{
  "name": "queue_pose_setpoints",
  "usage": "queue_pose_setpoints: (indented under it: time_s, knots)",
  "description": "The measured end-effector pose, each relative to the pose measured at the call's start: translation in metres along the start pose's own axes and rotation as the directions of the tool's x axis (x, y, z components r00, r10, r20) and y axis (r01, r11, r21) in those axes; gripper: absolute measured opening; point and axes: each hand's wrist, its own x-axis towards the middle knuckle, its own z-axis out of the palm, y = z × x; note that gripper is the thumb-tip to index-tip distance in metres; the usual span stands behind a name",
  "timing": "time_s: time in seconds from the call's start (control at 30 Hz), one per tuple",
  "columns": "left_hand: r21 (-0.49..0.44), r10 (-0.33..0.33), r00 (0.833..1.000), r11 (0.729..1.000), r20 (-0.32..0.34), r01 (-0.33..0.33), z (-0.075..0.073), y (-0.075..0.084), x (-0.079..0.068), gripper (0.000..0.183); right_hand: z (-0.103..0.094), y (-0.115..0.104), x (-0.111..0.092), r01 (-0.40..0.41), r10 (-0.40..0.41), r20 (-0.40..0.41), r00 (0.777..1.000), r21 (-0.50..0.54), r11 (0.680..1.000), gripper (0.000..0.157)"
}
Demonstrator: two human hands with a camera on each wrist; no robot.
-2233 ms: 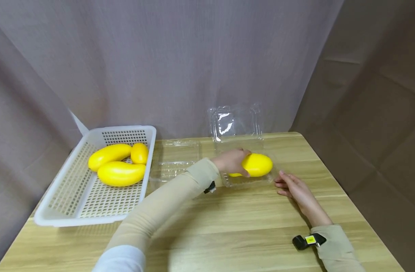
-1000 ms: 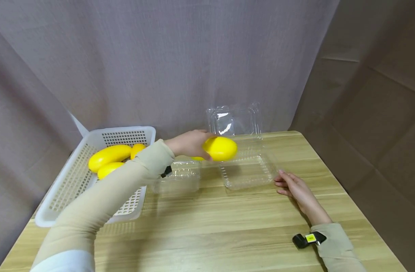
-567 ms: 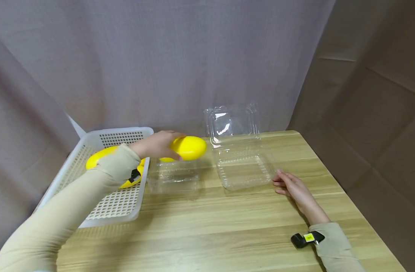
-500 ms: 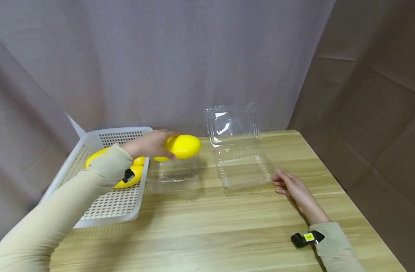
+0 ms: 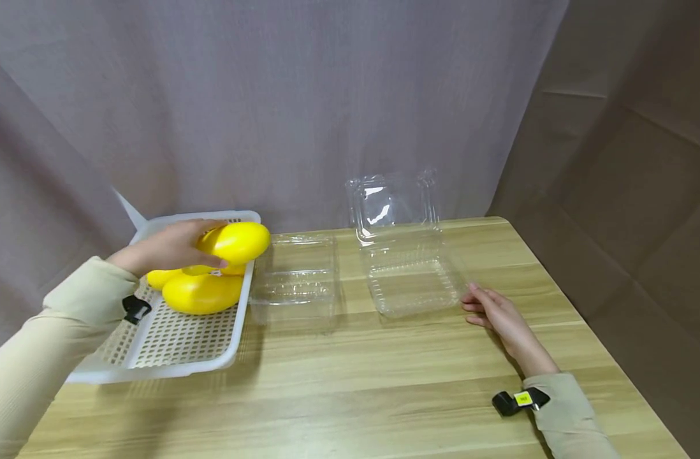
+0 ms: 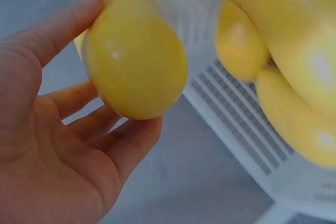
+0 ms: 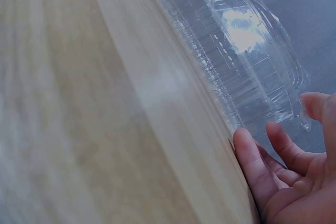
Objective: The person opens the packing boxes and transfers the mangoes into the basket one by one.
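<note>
In the head view my left hand [image 5: 169, 247] grips a smooth yellow mango [image 5: 242, 242], raised over the back right part of the white perforated basket [image 5: 178, 344]. The left wrist view shows my thumb on one side of this mango and my fingers round the other. More yellow mangoes [image 5: 201, 294] lie below in the basket, partly hidden by the held one and my hand. My right hand [image 5: 502, 322] rests on the table, fingers loosely bent, by the right edge of a clear plastic clamshell box [image 5: 413, 293] with its lid up. Whether the fingertips touch the box, I cannot tell.
A second clear plastic box [image 5: 297, 293] stands between the basket and the clamshell box. All sit on a wood-grain table [image 5: 350, 395]. A grey curtain [image 5: 304, 115] hangs close behind, and a brown cloth wall [image 5: 631, 210] rises on the right.
My left hand has carried the mango leftward, out of the clamshell box, past the second box and over the basket. My right hand has stayed by the clamshell box.
</note>
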Motion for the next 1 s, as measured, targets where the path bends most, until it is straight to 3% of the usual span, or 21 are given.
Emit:
queue_pose_setpoints:
  time_s: [0.27,0.6,0.8,1.0]
  knots:
    - [-0.035,-0.052,0.998,0.998,0.018,0.053,-0.006,-0.024,-0.020,0.079,-0.004,0.000,-0.003,0.016,-0.016,0.002,1.000,0.003,1.000,0.075]
    - [-0.026,-0.078,0.996,0.997,0.040,0.079,0.013,-0.039,-0.028,0.082,-0.004,0.000,-0.005,0.012,-0.012,-0.004,1.000,0.011,1.000,0.075]
    - [-0.035,-0.065,0.993,0.997,0.101,0.068,0.020,-0.043,-0.037,0.084,-0.004,0.001,-0.007,-0.010,0.010,-0.001,1.000,0.005,1.000,0.077]
    - [-0.089,-0.094,0.981,0.990,0.172,0.111,0.024,-0.045,-0.046,0.084,-0.006,0.002,-0.007,-0.016,0.016,0.004,1.000,0.013,1.000,0.078]
